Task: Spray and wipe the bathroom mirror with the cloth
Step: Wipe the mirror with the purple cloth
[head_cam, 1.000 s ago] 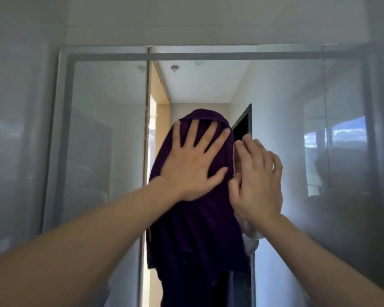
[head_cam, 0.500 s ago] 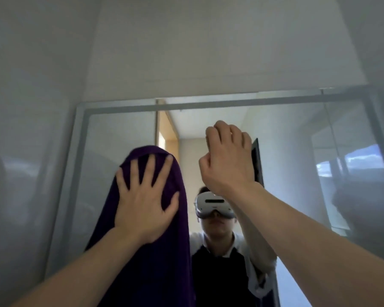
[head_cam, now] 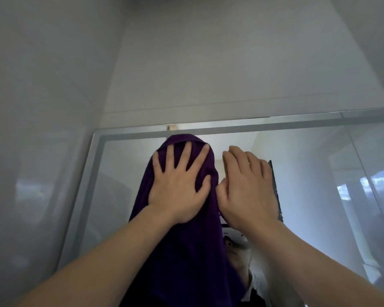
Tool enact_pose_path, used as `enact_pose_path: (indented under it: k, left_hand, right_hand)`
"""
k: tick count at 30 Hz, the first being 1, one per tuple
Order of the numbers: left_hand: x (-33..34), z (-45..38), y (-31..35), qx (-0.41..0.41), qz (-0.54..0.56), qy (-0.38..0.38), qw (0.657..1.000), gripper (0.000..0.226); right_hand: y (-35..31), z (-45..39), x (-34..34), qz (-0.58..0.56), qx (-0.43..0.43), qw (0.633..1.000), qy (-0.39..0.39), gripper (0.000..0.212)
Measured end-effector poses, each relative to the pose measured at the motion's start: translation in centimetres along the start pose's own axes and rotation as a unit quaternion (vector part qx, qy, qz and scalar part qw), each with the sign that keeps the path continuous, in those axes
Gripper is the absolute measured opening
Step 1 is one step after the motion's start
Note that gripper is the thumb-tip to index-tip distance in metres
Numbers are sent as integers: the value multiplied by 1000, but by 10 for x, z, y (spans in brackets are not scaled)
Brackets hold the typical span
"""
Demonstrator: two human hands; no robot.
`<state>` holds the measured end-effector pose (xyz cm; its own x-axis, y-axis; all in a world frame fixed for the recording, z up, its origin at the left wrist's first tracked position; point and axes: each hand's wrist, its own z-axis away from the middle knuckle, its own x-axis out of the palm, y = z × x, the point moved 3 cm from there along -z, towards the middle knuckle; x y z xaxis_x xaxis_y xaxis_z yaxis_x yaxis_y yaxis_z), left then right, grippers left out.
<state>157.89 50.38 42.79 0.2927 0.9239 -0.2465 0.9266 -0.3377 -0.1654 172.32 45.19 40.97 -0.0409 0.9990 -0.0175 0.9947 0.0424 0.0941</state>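
Head view: left hand point(head_cam: 177, 191), fingers spread flat, presses cloth point(head_cam: 186, 251) on mirror point(head_cam: 120, 196) near top edge. Right hand point(head_cam: 246, 191) at 3 o'clock, fingers relaxed, holds nothing.

Cloth point(head_cam: 186, 251): deep purple, plain, no pattern. Mirror point(head_cam: 124, 173) frame: pale silver-grey. Wall tiles point(head_cam: 231, 63): white to light grey, glossy (bluish reflections at the left). Headset point(head_cam: 235, 237) reflected in the glass: white. Reflected door edge point(head_cam: 275, 185): black.
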Motion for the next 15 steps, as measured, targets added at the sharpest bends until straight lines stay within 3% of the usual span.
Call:
enact_pose_path:
  k: [4,10,15]
  left_hand:
    - [-4,-13,-22,55,-12,-10,998,75]
    - [-14,-44,-71,-90,35,6,995,73]
    - [-16,-37,-93,-89,29,10,996,74]
  right_hand:
    - [1,2,1,-7,-6,1000,3,58]
    - [2,3,2,-18,-10,999,31,59]
    - [3,3,0,-15,-14,999,33,58]
